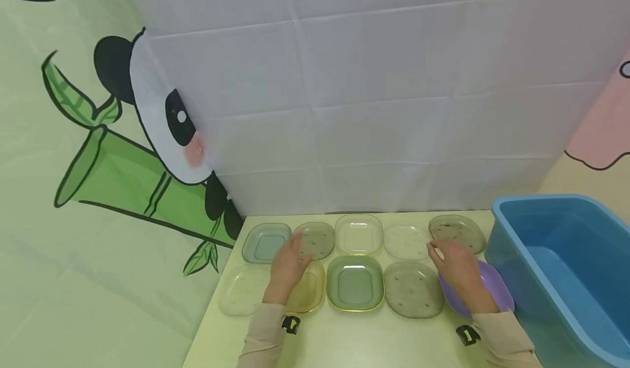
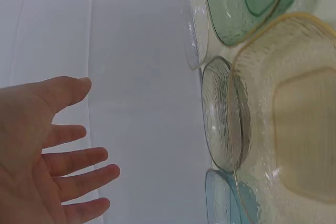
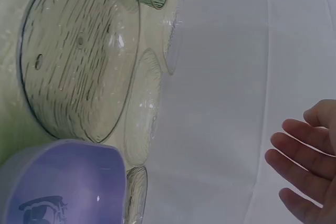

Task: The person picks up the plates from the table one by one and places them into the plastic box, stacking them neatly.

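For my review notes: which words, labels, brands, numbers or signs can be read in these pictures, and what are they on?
No readable text in any view.
Purple dish: dark marking in the right wrist view, too unclear to tell whether it is lettering.
Left black device and right black device: too small to read any marking.
Backdrop: cartoon pictures, no words visible.

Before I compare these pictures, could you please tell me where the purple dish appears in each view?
Head: the purple dish is at lower right, partly hidden behind the right hand, beside the blue bin.
Left wrist: not in this picture.
Right wrist: bottom left corner, cut off by the frame.
Shared landmark: the green dish, at top right in the left wrist view and along the top edge in the right wrist view.
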`<state>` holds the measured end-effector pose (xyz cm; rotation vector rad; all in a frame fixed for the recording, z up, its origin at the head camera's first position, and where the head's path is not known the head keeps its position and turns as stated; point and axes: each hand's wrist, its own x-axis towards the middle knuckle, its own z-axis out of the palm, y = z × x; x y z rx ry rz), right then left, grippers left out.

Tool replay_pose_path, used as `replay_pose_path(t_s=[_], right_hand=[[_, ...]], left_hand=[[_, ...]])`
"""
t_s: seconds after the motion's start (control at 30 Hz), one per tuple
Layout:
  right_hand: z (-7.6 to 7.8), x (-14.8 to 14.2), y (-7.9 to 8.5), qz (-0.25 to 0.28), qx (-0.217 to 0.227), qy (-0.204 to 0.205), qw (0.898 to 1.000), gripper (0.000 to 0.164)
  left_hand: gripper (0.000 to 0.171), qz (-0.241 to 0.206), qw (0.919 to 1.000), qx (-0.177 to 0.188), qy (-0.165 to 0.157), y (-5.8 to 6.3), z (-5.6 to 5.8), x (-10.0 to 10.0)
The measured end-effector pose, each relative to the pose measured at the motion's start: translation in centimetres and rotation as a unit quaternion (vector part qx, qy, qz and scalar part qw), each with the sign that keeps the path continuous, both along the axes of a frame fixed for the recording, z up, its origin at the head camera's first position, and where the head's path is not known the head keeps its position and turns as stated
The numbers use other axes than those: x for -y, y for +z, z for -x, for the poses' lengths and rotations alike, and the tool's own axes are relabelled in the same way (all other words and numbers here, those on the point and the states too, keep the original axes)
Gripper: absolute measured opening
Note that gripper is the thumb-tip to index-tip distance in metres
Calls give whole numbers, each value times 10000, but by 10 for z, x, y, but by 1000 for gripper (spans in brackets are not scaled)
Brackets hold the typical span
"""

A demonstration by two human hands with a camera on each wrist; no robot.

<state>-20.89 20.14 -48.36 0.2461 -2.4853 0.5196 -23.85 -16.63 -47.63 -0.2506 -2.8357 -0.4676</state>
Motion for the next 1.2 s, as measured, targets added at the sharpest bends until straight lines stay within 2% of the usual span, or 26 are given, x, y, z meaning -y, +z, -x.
replay_pose_path(t_s=[0.27, 0.5, 0.67, 0.87, 1.07, 1.2], right_hand=[[-9, -6, -5, 244, 862, -161, 9958, 19], [-13, -8, -9, 295, 1153, -339, 9923, 22], [-16, -9, -12, 316, 1123, -371, 9925, 21], [-20, -11, -17, 474, 1127, -289, 9921, 20], [-25, -18, -25, 584, 1024, -387, 9923, 19], [-25, -22, -26, 514, 1250, -461, 9897, 22]], left_hand=[[48, -241, 9991, 199, 294, 0, -2, 33], [41, -502, 9961, 433, 575, -4, -3, 78], [42, -974, 9901, 581, 832, -12, 1, 118], [39, -767, 9854, 731, 1336, -23, -1, 162], [39, -793, 9776, 1016, 1662, -40, -9, 177], [40, -674, 9750, 1195, 1749, -56, -13, 183]])
